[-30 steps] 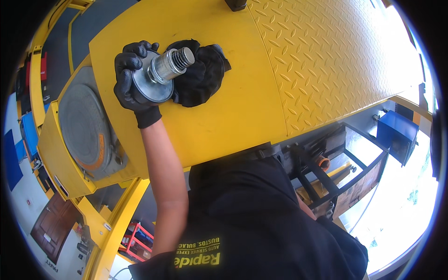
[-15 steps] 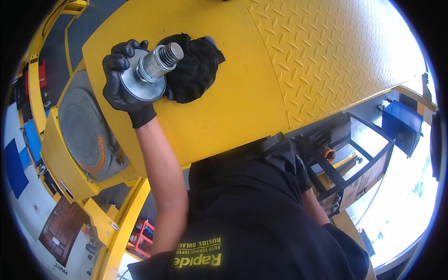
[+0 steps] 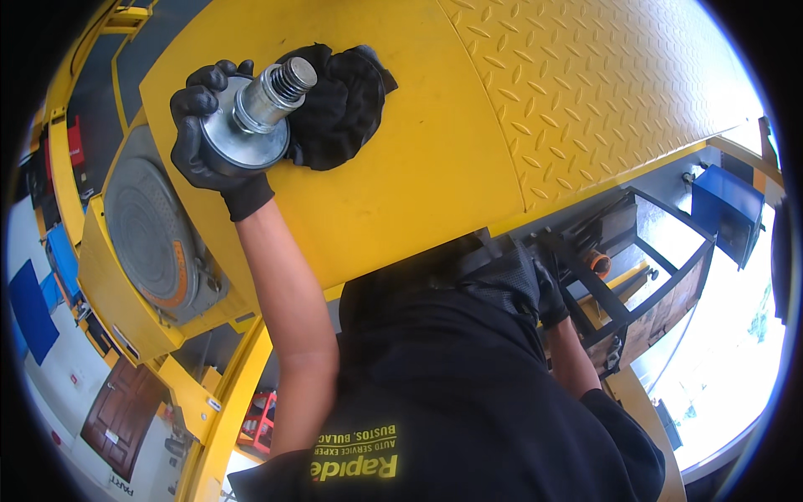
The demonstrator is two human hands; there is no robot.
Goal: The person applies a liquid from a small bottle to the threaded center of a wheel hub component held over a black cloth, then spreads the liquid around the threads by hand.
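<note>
My left hand [image 3: 201,125], in a black glove, grips a shiny steel flanged part [image 3: 248,134] by its round disc. A threaded stub on the part points up and to the right. Just right of it, a crumpled black cloth [image 3: 347,113] lies on the yellow metal platform [image 3: 401,201]. My right hand [image 3: 548,289], also black-gloved, hangs low at my right side, between my body and a black metal frame [image 3: 619,309]. Its fingers are dark and partly hidden, so what they do cannot be made out.
A round grey turning plate [image 3: 150,230] sits in the yellow structure at left. Diamond-tread yellow plate [image 3: 585,92] extends to the right. Beyond the frame hangs a blue box [image 3: 726,213]. A red rack [image 3: 259,422] stands at lower left, and a brown door [image 3: 124,414] is farther back.
The steel part and my left hand sit slightly higher and farther left in view, as does the cloth. My right forearm shows a little more beside my body.
</note>
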